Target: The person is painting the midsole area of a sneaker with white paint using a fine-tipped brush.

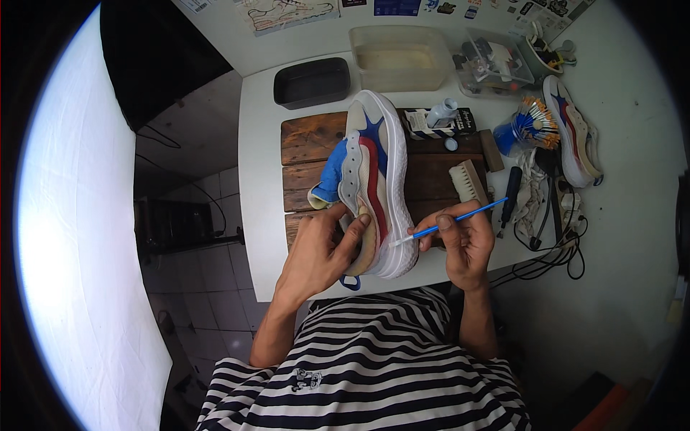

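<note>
A sneaker (381, 165) in cream, red, blue and grey lies tilted with its thick white sole toward the right. My left hand (320, 248) grips it at the heel collar, thumb on the outside and fingers partly hidden inside. Between the thumb and fingers of my right hand (463, 241) is a thin blue paintbrush (460, 218). Its pale bristles touch the sole's upper edge near the heel. Beyond the shoe, a small open bottle (442, 113) of pale paint stands on a black-and-white box (417, 123), with its cap (451, 144) close by.
Under the sneaker is a dark wooden slatted board (305, 154) on a white table (262, 237). A scrub brush (467, 181), a blue cup of brushes (507, 136), a second sneaker (573, 133) and tangled cables (568, 251) lie right. A black tray (311, 82) and clear bins (399, 59) stand behind.
</note>
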A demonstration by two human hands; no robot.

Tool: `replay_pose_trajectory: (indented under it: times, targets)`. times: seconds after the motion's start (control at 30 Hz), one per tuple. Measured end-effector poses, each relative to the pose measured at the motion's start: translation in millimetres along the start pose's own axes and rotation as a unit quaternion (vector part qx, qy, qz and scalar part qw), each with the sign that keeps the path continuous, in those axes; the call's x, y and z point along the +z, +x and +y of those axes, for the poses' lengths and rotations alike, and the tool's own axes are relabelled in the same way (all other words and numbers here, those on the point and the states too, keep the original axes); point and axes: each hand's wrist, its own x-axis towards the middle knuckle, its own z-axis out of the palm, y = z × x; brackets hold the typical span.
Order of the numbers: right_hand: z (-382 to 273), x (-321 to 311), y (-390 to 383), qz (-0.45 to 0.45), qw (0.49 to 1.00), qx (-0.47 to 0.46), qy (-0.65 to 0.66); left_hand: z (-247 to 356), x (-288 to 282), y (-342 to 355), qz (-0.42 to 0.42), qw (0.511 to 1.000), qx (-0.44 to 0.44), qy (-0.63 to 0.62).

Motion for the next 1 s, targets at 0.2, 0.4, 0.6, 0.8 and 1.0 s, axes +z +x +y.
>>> replay_pose_trajectory:
  times: [0.2, 0.4, 0.6, 0.8, 1.0]
  targets:
    - [-1.0, 2.0, -1.3, 0.0, 0.999, -0.025, -0.044, 2.7, 0.1, -0.1, 0.001, 1.0, -0.008, -0.01]
    - [-0.5, 2.1, 0.2, -0.012, 0.998, -0.024, -0.056, 6.1, -0.2, 0.5, 0.002, 1.0, -0.004, -0.005]
    - [-0.5, 2.4, 2.0, -0.026, 0.996, -0.031, -0.08, 5.7, -1.1, 0.6, -0.004, 1.0, -0.009, 0.002]
    - [2.5, -0.4, 3.3, 0.01, 0.997, -0.048, -0.057, 3.5, -0.3, 1.1, -0.002, 1.0, 0.002, 0.003]
    - [-1.8, 3.2, 2.4, -0.031, 0.993, -0.039, -0.106, 6.0, -1.2, 0.9, -0.005, 1.0, -0.003, 0.006]
